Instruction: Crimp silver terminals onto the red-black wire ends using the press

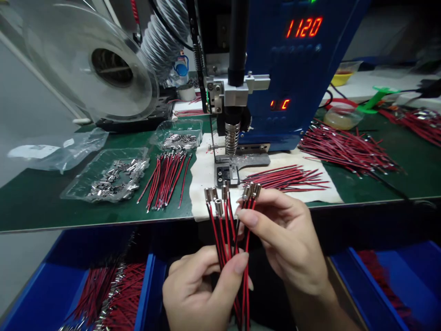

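A small bunch of red-and-black wires (225,234) stands upright in front of me, each topped by a small silver metal cylinder. My left hand (206,287) is closed around the bunch lower down, thumb across the front. Higher up, my right hand (287,239) pinches several of the wires just below their metal ends, between thumb and fingers. Just beyond the bunch is the soldering machine's small black-and-silver fixture (227,176), under a spring-wrapped tip (232,138). Right of the fixture, more red-and-black wires (287,178) lie on a pale cloth.
Clear plastic trays (74,186) of small metal parts sit left, beside a row of wires (167,179). A big wire pile (347,147) lies right. Blue bins (148,285) with wires hang below the table edge. A clear spool (148,99) and blue machine (292,64) stand behind.
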Demonstrator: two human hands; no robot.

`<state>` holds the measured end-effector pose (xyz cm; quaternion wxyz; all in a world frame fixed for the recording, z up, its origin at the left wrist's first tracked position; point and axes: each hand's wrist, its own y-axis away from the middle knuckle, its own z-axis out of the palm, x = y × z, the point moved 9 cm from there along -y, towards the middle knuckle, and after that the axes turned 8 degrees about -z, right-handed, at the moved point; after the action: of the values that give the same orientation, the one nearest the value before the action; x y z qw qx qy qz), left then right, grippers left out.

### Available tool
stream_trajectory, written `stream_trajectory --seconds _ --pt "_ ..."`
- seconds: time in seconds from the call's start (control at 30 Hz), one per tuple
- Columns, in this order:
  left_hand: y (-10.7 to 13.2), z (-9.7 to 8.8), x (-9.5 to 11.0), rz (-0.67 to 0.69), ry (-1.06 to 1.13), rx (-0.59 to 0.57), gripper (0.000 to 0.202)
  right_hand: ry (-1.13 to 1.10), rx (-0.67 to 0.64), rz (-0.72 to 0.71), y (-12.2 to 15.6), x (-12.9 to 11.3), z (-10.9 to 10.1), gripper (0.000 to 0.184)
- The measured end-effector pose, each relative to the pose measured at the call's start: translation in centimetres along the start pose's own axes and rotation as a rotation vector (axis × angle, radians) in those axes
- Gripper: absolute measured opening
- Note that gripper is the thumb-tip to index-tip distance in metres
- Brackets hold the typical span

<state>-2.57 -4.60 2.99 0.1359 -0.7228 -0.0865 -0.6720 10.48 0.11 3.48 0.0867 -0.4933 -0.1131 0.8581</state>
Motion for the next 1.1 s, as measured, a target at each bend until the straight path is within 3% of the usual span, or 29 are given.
stream_trajectory --seconds 0.4,0.57,0.77,1.1 --pt "-0.3 0.1 0.0 0.049 -0.007 -0.049 0.016 0.200 0.070 -0.111 0.1 -1.6 -0.2 0.011" --pt "-0.4 0.5 -0.2 0.046 -0.017 -0.099 0.013 0.178 0.032 -0.055 0.2 -0.9 -0.1 0.010" --pt "-0.1 1.2 -0.9 -0.098 0.065 -0.137 0.023 0.015 0.062 -0.036 0.3 -0.1 -0.2 0.013" --pt "0.1 1.8 -2.7 -0.283 0.069 -0.236 0.039 0.092 0.109 -0.045 0.6 -0.5 -0.2 0.009"
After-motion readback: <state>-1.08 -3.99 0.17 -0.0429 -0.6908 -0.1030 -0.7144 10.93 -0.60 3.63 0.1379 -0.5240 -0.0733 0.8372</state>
